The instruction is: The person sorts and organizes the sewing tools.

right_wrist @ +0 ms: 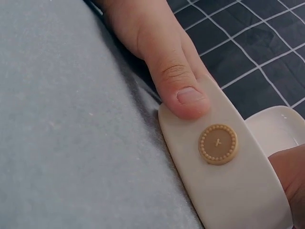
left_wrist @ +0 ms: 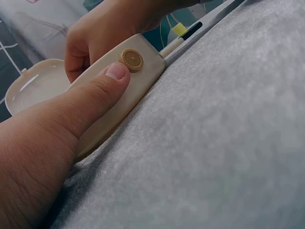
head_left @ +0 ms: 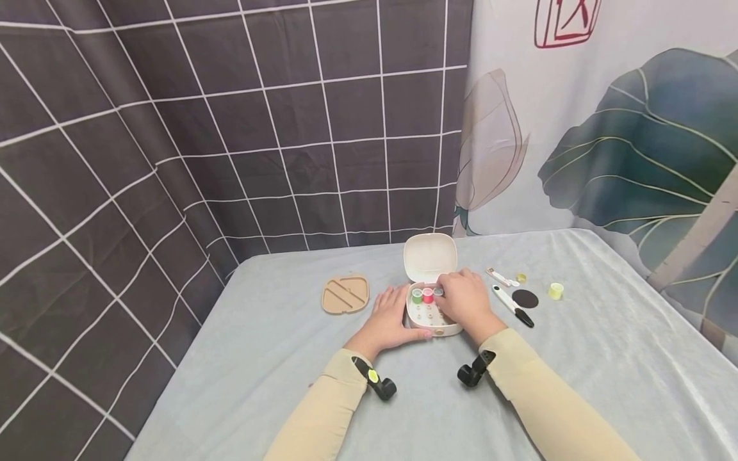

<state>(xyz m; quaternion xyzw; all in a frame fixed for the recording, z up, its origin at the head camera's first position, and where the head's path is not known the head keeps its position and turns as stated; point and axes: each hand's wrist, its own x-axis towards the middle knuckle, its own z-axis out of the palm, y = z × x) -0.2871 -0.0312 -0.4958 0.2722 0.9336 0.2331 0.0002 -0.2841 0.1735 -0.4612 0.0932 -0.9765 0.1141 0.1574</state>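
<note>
A small cream sewing box (head_left: 439, 331) stands on the cloth, its lid (head_left: 430, 256) raised at the back. Inside, a green thread spool (head_left: 418, 296) and a red thread spool (head_left: 428, 296) sit side by side above rows of short pegs. My left hand (head_left: 387, 322) holds the box at its left side, thumb (left_wrist: 102, 88) on the front wall by a tan button-shaped catch (left_wrist: 131, 60). Over the box's right half, my right hand (head_left: 466, 299) pinches a grey thread spool (head_left: 438, 292) beside the red one. Its fingertips are partly hidden.
Left of the box lies a tan divided tray (head_left: 345, 295). To the right are a white tool with a black end (head_left: 512, 306), a dark disc (head_left: 525, 298), a yellow spool (head_left: 556, 291), a small yellow ring (head_left: 521, 278) and a slim white item (head_left: 500, 276). Curtains hang behind.
</note>
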